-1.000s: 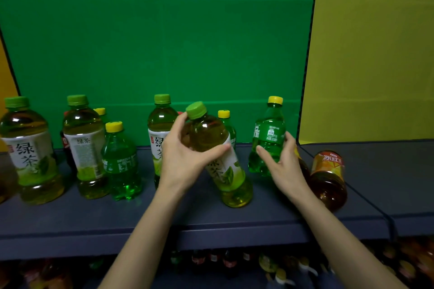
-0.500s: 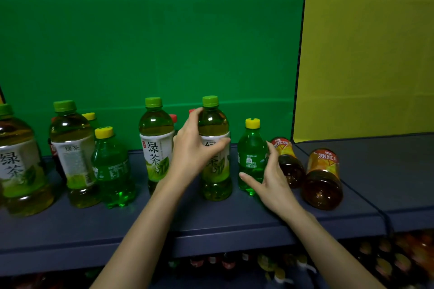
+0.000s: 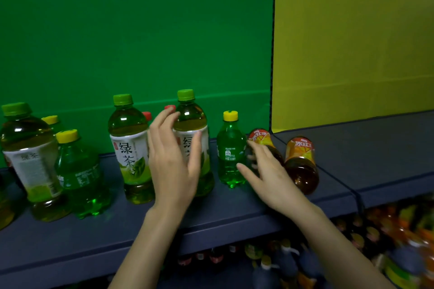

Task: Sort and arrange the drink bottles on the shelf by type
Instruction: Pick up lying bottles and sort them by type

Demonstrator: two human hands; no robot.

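A green tea bottle (image 3: 193, 122) with a green cap stands upright on the dark blue shelf (image 3: 234, 209). My left hand (image 3: 171, 164) hovers just in front of it with straight, spread fingers and holds nothing. Beside it on the left stands a second green tea bottle (image 3: 129, 148). To its right stands a small green soda bottle (image 3: 231, 155) with a yellow cap. My right hand (image 3: 270, 176) reaches flat between that soda bottle and a lying iced tea bottle (image 3: 261, 137), its fingertips over the lying bottle's side.
Another iced tea bottle (image 3: 301, 164) lies further right. At the left stand a third green tea bottle (image 3: 30, 159) and a green soda bottle (image 3: 79, 176). Red caps (image 3: 146, 115) peek out behind. The lower shelf (image 3: 281, 263) holds several bottles. Green and yellow boards back the shelf.
My left hand has let go of the green tea bottle, which now stands upright beside the other. My right hand has shifted right, from the soda bottle toward the lying iced tea bottle.
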